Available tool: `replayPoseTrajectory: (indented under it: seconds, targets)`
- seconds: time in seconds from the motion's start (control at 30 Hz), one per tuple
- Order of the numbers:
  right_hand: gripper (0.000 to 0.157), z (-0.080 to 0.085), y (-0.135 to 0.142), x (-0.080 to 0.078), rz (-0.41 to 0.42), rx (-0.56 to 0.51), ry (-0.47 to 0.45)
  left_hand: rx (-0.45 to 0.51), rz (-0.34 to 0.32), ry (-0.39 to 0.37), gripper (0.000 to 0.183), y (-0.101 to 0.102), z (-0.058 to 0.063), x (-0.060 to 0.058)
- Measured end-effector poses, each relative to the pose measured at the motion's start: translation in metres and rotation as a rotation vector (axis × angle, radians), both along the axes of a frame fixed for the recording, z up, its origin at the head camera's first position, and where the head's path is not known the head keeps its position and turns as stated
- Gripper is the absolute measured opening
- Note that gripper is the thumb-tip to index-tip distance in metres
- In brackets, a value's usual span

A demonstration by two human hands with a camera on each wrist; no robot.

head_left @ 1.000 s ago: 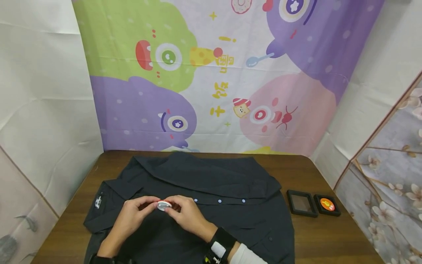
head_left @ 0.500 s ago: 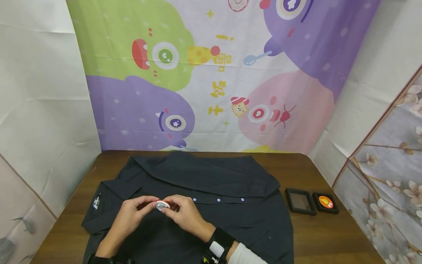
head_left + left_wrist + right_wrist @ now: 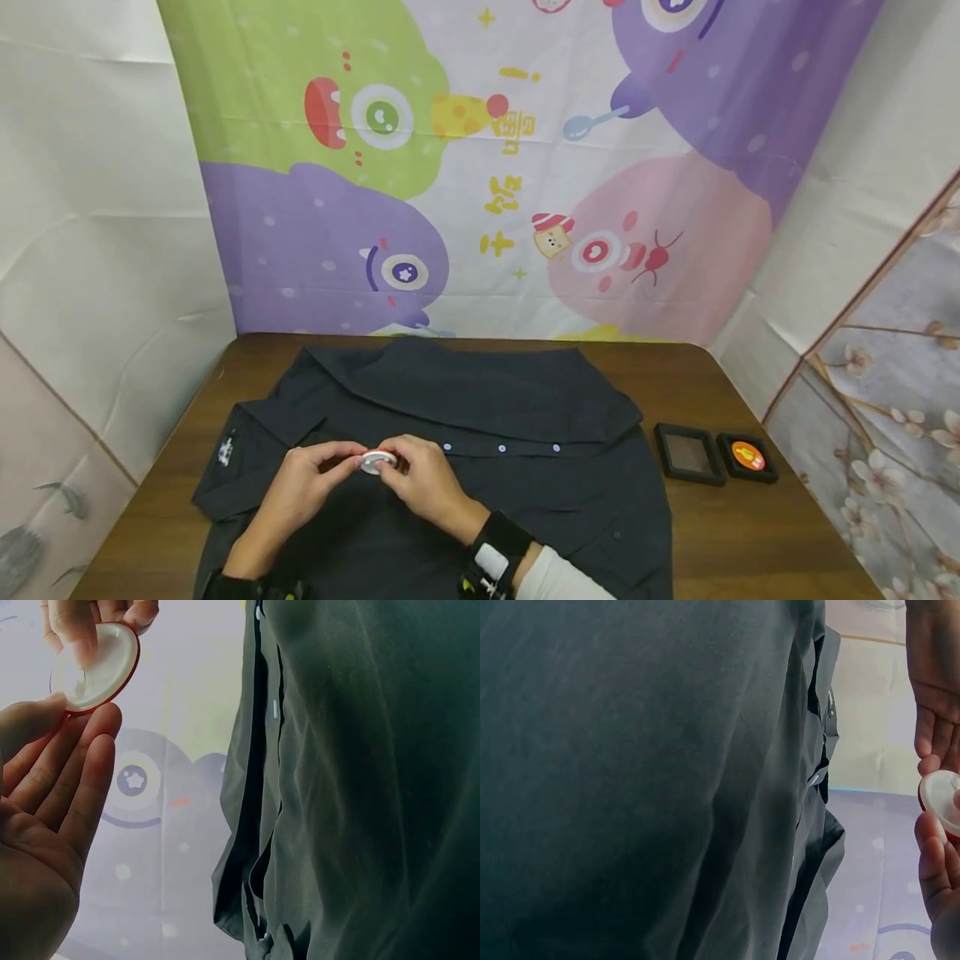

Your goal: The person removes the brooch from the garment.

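Note:
Over the dark shirt (image 3: 525,508), both hands hold a round pin badge (image 3: 371,467). Its pale back faces the person, and a red rim shows in the left wrist view on the badge (image 3: 116,664). My left hand (image 3: 306,486) pinches one edge between thumb and fingers. From the other side, my right hand (image 3: 429,487) grips it, the thumb pressed on the back near what looks like a thin pin. In the right wrist view the badge (image 3: 938,799) is cut by the frame edge. The shirt lies spread, with several light buttons along its placket.
At the table's right are a black square frame (image 3: 707,479) and a smaller black frame (image 3: 759,477) holding an orange round badge (image 3: 747,455). The brown table (image 3: 750,550) shows around the shirt. A cartoon-printed cloth (image 3: 495,308) hangs behind.
The head view has shifted slightly. Both hands stay at the badge, which has tilted a little between the fingers. Shirt and frames have not moved.

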State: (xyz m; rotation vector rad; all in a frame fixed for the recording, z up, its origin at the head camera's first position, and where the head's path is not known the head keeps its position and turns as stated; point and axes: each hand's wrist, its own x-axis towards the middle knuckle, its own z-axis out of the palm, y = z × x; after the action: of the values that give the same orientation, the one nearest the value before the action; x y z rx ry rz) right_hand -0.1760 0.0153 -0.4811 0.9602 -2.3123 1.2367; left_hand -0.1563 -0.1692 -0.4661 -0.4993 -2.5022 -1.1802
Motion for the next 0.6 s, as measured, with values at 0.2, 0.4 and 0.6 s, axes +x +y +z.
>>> replayPoseTrajectory:
  seconds: [0.2,0.4,0.6]
  targets:
    - [0.007,-0.0023,-0.0006,0.0001,-0.05,0.059,0.109,0.001,0.004,0.001,0.009,0.0022,0.0,-0.0004]
    - [0.004,-0.0032,0.0007,0.0009,-0.043,0.017,0.087,-0.006,-0.014,0.035,0.009,0.0039,-0.0004,-0.0012]
    - [0.006,-0.0054,0.0004,0.0007,-0.018,-0.002,0.071,-0.015,0.002,0.053,0.01,0.002,-0.0025,-0.0009]
